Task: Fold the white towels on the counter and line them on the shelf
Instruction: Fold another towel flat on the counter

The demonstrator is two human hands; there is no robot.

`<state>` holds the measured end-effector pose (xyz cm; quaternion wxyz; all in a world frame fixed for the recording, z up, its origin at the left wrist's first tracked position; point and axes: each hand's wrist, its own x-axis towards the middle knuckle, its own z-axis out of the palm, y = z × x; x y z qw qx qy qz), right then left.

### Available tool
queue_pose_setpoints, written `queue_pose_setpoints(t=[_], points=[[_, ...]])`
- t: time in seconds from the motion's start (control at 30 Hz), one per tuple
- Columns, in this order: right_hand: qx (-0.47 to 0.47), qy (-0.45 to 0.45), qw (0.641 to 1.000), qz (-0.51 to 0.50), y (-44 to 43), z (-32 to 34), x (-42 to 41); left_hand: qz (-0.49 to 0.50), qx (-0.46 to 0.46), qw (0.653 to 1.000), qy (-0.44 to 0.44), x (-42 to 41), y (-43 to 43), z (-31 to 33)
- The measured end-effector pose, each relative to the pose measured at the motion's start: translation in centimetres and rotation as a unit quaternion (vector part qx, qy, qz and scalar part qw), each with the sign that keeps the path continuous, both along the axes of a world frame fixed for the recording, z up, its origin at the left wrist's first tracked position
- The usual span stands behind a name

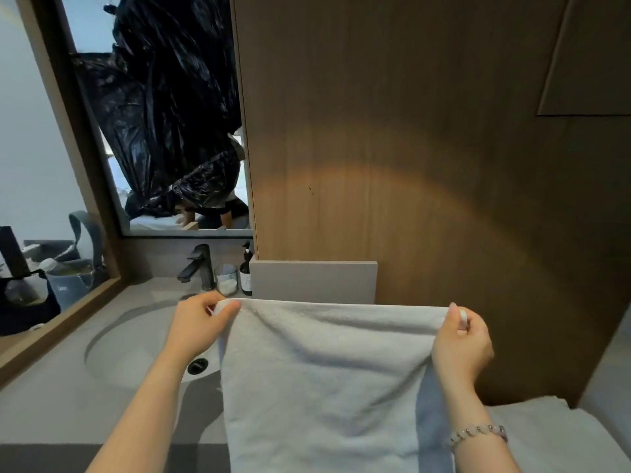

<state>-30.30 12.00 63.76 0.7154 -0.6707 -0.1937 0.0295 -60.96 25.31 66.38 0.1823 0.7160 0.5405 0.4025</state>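
Observation:
A white towel (324,373) hangs spread out in front of me, its top edge stretched level above the grey counter (51,397). My left hand (199,324) pinches the towel's upper left corner. My right hand (461,343), a bead bracelet on its wrist, pinches the upper right corner. The towel's lower part runs out of the bottom of the frame. More white towel cloth (560,435) lies on the counter at the lower right, behind my right forearm. No shelf is in sight.
A round sink (136,343) with a black tap (198,268) lies to the left, a glass (226,279) and a dark pump bottle (246,274) behind it. A mirror (164,114) draped with black plastic hangs above. A brown wood wall (409,148) stands close ahead.

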Motion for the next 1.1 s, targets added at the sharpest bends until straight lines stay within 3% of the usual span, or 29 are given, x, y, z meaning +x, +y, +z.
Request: queue_pose_setpoints(t=[0.23, 0.57, 0.93, 1.1], points=[[-0.030, 0.003, 1.000, 0.000, 8.2, -2.2, 1.3, 0.010, -0.048, 0.998, 0.046, 1.1, 8.9, -2.5], [-0.113, 0.057, 0.992, -0.023, 20.0, -7.7, 3.4, -0.118, -0.205, 0.967, 0.090, 3.2, 22.4, -6.5], [-0.225, 0.026, 0.974, 0.020, 26.2, -12.5, 7.5, -0.051, -0.262, 0.961, 0.064, 6.5, 28.4, -13.5], [-0.263, 0.052, 0.963, 0.024, 28.0, -14.7, 8.7, -0.005, -0.260, 0.965, 0.039, 8.0, 29.1, -14.6]])
